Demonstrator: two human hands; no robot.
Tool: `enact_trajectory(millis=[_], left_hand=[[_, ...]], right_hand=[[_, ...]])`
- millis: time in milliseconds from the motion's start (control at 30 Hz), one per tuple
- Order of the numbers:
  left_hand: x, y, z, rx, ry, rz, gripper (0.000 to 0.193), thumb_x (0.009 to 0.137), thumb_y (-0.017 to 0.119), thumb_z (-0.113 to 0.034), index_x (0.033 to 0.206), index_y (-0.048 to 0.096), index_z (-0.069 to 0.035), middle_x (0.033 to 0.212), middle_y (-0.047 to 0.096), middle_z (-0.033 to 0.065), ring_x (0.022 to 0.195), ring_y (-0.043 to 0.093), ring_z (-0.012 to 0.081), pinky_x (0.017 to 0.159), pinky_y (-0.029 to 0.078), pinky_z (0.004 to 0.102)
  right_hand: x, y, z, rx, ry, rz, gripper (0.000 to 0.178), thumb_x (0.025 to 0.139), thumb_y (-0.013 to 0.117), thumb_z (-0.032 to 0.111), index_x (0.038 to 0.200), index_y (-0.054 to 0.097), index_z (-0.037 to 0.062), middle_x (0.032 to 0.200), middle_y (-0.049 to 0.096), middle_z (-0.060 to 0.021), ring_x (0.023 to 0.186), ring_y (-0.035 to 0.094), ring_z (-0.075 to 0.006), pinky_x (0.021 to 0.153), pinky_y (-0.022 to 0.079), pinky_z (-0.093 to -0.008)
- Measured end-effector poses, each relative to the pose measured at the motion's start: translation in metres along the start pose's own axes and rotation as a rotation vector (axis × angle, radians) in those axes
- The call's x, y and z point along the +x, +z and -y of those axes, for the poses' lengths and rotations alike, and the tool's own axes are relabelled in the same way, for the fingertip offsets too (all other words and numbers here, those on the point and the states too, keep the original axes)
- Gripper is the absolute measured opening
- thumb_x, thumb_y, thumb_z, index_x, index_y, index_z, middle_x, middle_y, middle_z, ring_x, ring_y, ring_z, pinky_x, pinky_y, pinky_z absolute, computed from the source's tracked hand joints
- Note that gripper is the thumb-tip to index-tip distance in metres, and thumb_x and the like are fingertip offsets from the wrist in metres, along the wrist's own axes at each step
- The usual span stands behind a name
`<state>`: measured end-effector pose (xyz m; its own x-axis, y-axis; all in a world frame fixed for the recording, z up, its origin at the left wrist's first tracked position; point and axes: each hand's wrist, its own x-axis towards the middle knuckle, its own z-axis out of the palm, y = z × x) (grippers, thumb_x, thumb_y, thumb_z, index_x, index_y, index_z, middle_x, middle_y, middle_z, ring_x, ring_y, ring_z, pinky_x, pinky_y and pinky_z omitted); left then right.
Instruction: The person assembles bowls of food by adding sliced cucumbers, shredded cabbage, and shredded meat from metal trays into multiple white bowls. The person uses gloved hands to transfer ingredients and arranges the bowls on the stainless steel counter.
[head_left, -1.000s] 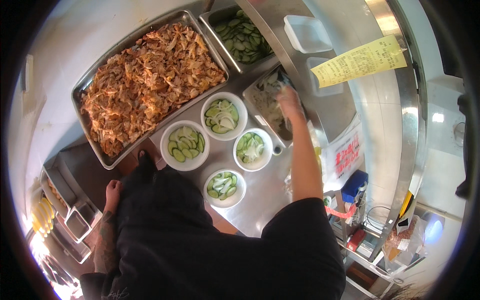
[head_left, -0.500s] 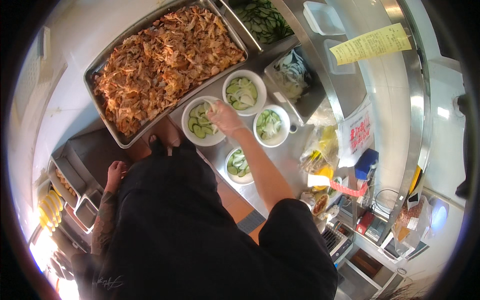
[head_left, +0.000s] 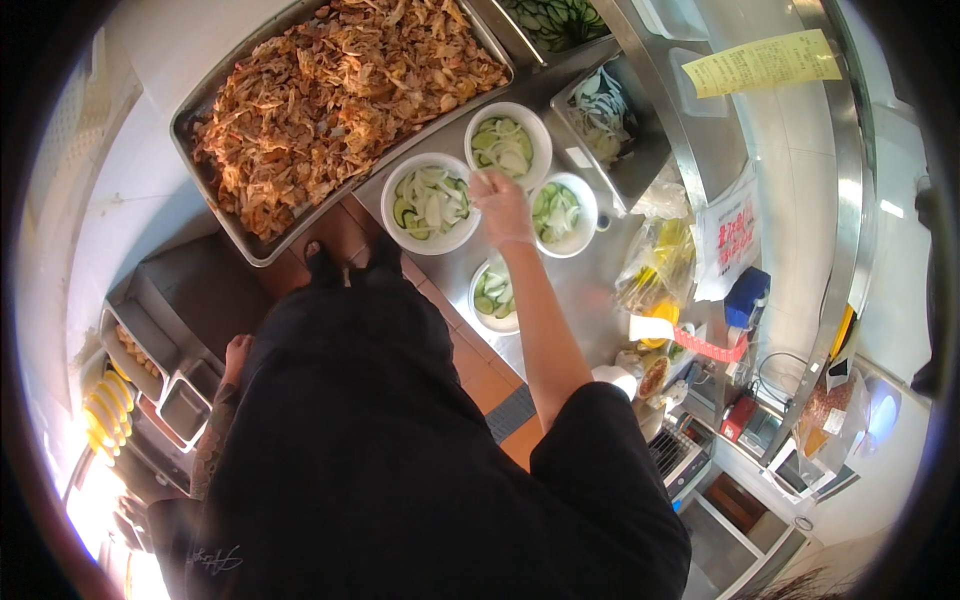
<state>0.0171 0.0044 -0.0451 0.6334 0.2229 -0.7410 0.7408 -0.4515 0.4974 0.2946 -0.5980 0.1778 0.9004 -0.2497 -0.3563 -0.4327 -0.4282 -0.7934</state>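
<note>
**Onion strips [head_left: 440, 207] over cucumber slices [head_left: 405, 215] in all four white bowls [head_left: 430, 249]**

Done, judging by contents: both ingredients present in each bowl, none in sight left with cucumber alone. Densest topping in the left bowl, beside the large metal tray [head_left: 262, 260]; looser strips in the upper bowl [head_left: 545, 150], the right bowl [head_left: 592, 222] and the lower bowl [head_left: 490, 328], this last partly covered by the right forearm [head_left: 545, 330].

Left over: cut onion in the deep metal pan [head_left: 645, 135] beyond the right bowl, bare steel showing beside the heap; more sliced cucumber in the cucumber pan [head_left: 580, 52] at the top edge. Away from both hands: shredded browned meat [head_left: 340, 100], heaped across most of the large metal tray, with none visible in the bowls.

Right hand [head_left: 503, 207], in a clear glove, over the steel counter [head_left: 580, 300] between the left, upper and right bowls, close to the left bowl's rim. Fingers bunched narrow, nothing seen trailing from them; impossible to tell about any scrap pinched inside. Left hand [head_left: 237, 352] low beside the black clothing [head_left: 420, 440], well apart from the bowls, grip too small and turned away to read.
</note>
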Motion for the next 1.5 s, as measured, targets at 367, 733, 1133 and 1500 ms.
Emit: enact_trajectory(millis=[367,733,1133,1500], left_hand=[[0.026,0.034,-0.153,-0.371,-0.152,0.201,0.020,0.099,0.055,-0.027,0.100,0.061,-0.007,0.078,0.061,0.0013,0.062,0.059,0.0111,0.046,0.044,0.0254],[0.002,0.027,-0.158,-0.226,-0.186,0.203,0.017,0.098,0.053,-0.023,0.099,0.061,-0.008,0.079,0.063,0.0025,0.061,0.060,0.0110,0.046,0.044,0.0239],[-0.032,0.027,-0.118,-0.243,-0.062,-0.046,0.024,0.096,0.058,-0.024,0.098,0.065,-0.001,0.085,0.067,0.0056,0.073,0.063,0.0131,0.062,0.050,0.0260],[-0.011,0.026,-0.152,-0.300,-0.124,0.002,0.021,0.097,0.058,-0.024,0.098,0.062,-0.004,0.080,0.066,0.0056,0.069,0.063,0.0130,0.056,0.049,0.0252]], right_hand=[[-0.133,-0.070,-0.088,-0.154,0.440,0.038,0.036,0.095,0.060,0.023,0.120,0.060,-0.0022,0.110,0.069,-0.0184,0.093,0.071,-0.0240,0.078,0.057,-0.0344],[0.029,-0.186,0.019,-0.844,0.067,-0.262,0.037,0.091,0.054,0.020,0.125,0.056,0.0048,0.112,0.063,-0.0262,0.107,0.062,-0.0388,0.089,0.051,-0.0484],[0.218,-0.151,-0.050,-1.156,-0.247,0.209,0.057,0.089,0.057,0.014,0.144,0.042,0.0119,0.139,0.049,-0.0255,0.126,0.053,-0.0414,0.100,0.048,-0.0475],[0.236,-0.199,-0.109,-0.191,0.245,0.051,0.035,0.091,0.051,0.012,0.125,0.057,0.0081,0.122,0.064,-0.0183,0.112,0.063,-0.0363,0.092,0.053,-0.0440]])
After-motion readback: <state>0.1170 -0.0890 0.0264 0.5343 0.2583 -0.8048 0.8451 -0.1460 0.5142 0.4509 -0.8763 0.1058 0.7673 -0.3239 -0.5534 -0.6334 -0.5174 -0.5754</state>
